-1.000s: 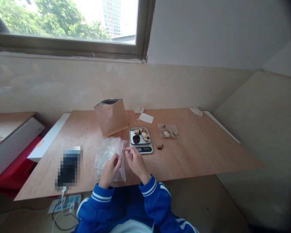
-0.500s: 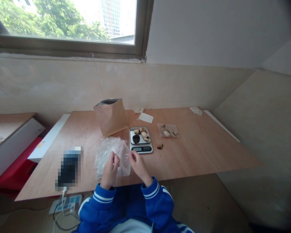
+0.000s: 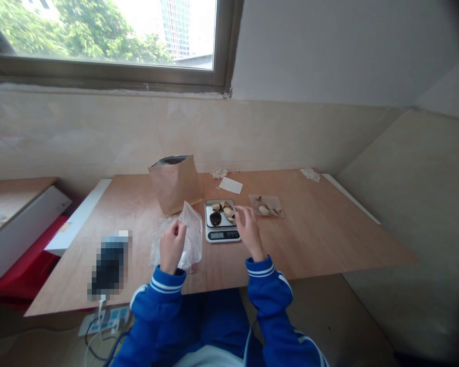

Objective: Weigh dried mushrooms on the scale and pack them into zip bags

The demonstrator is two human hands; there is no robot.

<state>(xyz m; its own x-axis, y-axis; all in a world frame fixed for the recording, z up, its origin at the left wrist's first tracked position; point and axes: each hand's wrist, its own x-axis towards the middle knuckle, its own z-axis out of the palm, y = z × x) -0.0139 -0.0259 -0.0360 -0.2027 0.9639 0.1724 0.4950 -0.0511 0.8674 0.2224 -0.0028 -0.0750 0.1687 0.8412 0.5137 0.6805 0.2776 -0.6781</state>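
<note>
My left hand [image 3: 173, 243] is closed on a clear plastic bag [image 3: 193, 232], whose upper corner stands up beside my fingers. More clear plastic lies under that hand. My right hand [image 3: 249, 229] reaches to the right edge of a small digital kitchen scale [image 3: 223, 235], thumb and fingers apart. Several pale, chunky dried pieces [image 3: 228, 211] and one round dark piece [image 3: 215, 219] rest on the scale's plate. My right fingertips are close to the pale pieces; whether they touch is unclear.
Behind the bag stands an open brown paper pouch [image 3: 176, 186]. A small clear packet [image 3: 266, 206] with dried pieces lies right of the scale, and a white card [image 3: 230, 185] behind it. At left lies a blurred-out dark device [image 3: 109, 265] with a cable.
My right hand has left the plastic bag and moved right and forward to the scale. My left hand has lifted the bag's corner slightly. The loose dark piece on the table is now hidden.
</note>
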